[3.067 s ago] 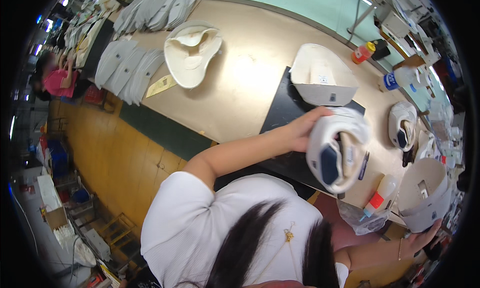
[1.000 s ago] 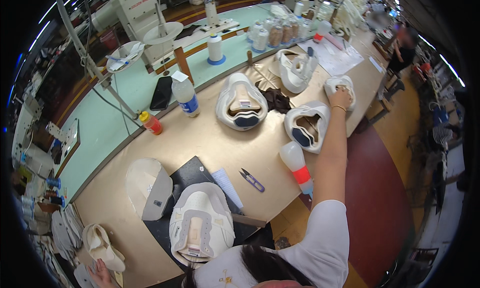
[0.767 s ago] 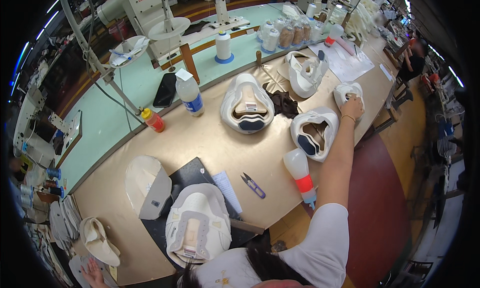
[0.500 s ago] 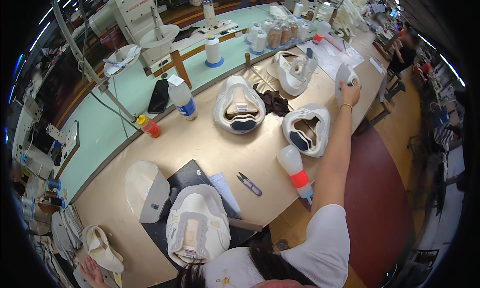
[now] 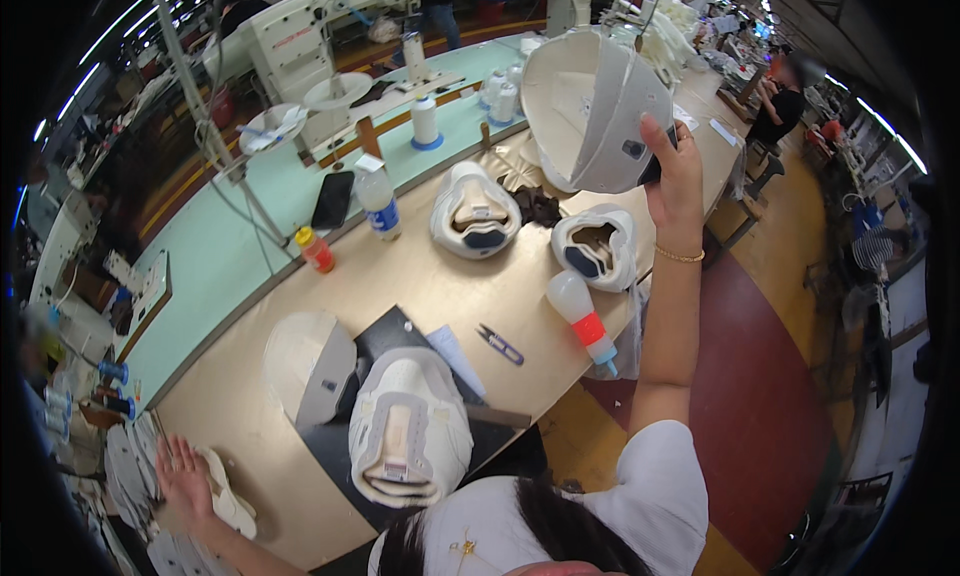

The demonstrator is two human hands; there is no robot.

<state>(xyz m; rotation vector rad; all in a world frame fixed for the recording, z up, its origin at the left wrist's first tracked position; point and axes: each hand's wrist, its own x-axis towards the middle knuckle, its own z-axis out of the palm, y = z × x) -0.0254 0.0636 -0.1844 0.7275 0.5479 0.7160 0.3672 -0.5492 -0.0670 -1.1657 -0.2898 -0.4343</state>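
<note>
Holding a white shoe upper [image 5: 590, 106] aloft in right hand [image 5: 675, 176], arm stretched out over far end of tan workbench [image 5: 400, 286]. Fingers clamped on lower right edge of upper, thumb up along its side; bulk of piece up and left of grip, hollow inner side turned toward camera — likely raised for a look at lining. Gold bracelet on that wrist.

Resting left hand [image 5: 185, 466] at near left end of bench, fingers spread flat, pinching nothing; pale fabric pieces [image 5: 225, 491] just beside, touching or nearly so.

Lying on bench between: finished white upper [image 5: 410, 426] on black mat [image 5: 380, 341], two more uppers [image 5: 475, 211] [image 5: 595, 246] mid-bench, squeeze bottle with red band [image 5: 580, 316] on its side near edge, thread snips [image 5: 500, 344], water bottle [image 5: 378, 201], small orange bottle [image 5: 315, 248]. Sewing machine [image 5: 320, 26] beyond on green table.
</note>
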